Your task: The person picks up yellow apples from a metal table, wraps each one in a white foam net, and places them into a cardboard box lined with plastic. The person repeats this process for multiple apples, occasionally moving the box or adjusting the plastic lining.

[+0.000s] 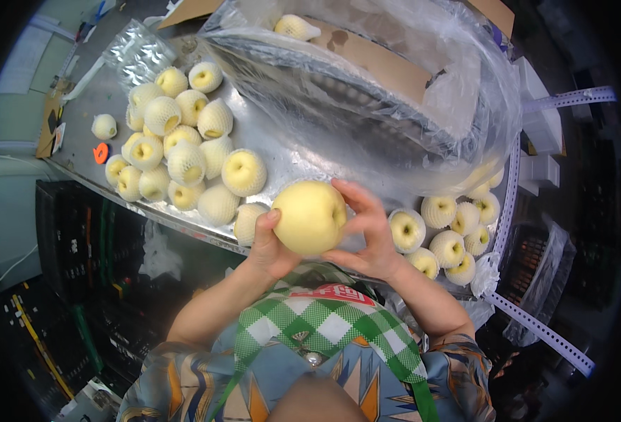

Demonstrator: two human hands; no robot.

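Observation:
A large yellow apple (309, 217) without a foam net is held up over the near edge of the metal table. My left hand (271, 245) grips its left side, the thumb on its front. At its right side is my right hand (366, 232), thumb and fingers curved around it; whether they press on it cannot be told. Many yellow apples in white foam nets (184, 161) lie heaped to the left. Another group of netted apples (447, 248) lies to the right of my right hand.
A cardboard box lined with clear plastic film (384, 63) stands on the metal table (273, 142), one netted fruit (294, 27) inside. Toward the left are an orange tape roll (101, 153), a lone netted fruit (104, 126) and clear plastic packaging (139, 53). A perforated metal post (540, 332) juts out at right.

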